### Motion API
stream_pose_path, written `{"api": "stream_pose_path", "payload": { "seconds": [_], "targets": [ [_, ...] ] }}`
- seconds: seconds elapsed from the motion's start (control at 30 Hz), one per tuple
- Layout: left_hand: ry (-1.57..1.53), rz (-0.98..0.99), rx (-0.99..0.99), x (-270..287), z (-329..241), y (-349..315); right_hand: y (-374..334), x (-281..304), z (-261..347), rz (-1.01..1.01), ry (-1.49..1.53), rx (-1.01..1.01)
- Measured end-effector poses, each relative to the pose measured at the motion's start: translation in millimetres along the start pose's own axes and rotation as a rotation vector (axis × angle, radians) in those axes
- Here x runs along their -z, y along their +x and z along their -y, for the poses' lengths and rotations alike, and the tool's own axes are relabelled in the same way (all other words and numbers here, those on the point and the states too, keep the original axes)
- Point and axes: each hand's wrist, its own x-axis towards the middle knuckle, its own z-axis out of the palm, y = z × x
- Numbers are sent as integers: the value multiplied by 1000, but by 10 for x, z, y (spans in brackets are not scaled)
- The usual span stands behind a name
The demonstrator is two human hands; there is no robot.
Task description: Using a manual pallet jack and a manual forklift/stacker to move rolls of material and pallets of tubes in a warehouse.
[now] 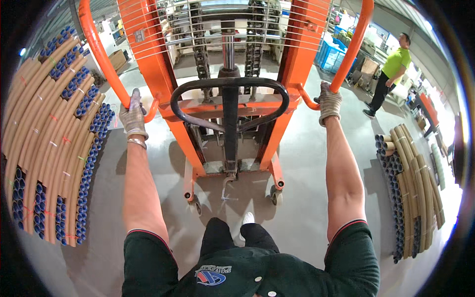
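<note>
An orange hand stacker (283, 128) stands upright in front of me, with lift chains and a wire guard on its mast. My left hand (132, 116), in a light work glove, is closed around the lower bend of the stacker's left tubular handle (101, 52). On the other side, my right hand (330, 101), gloved too, grips the low end of the right tubular handle (354, 47). Between my hands sits the black steering loop (230, 84) on its upright post; neither hand touches it. Some fingers are hidden behind the handles.
To the left rise tall stacks of brown cardboard tubes (54, 128) with blue ends. A smaller tube stack (410, 183) stands at the right. Beyond it a person in a bright green shirt (397, 64) stands near a blue crate (332, 55). Small wheels (276, 195) carry the stacker.
</note>
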Motion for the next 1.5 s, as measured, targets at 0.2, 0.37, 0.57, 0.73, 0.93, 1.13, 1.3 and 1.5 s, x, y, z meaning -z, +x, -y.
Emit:
{"api": "stream_pose_path", "payload": {
  "seconds": [0.2,0.37,0.57,0.73,0.93,1.13,1.3,1.5],
  "targets": [
    [-4,23,37,-113,197,247,110,-168,-71,-2,-76,-18],
    [222,24,15,-211,-3,308,142,-271,-3,-36,-6,56],
    [93,0,64,-137,244,327,56,-323,-163,-58,-10,32],
    [106,-16,44,-193,299,234,155,-233,-228,-73,47,71],
    [78,-6,94,-226,258,34,75,7,-257,-159,51,53],
    [93,-1,57,-180,144,-26,-35,1,-122,-165,56,93],
    [77,6,25,-209,204,129,-39,-168,-52,-174,68,95],
    [89,-57,30,-218,57,13,-72,-148,-4,-178,84,103]
  ]
}}
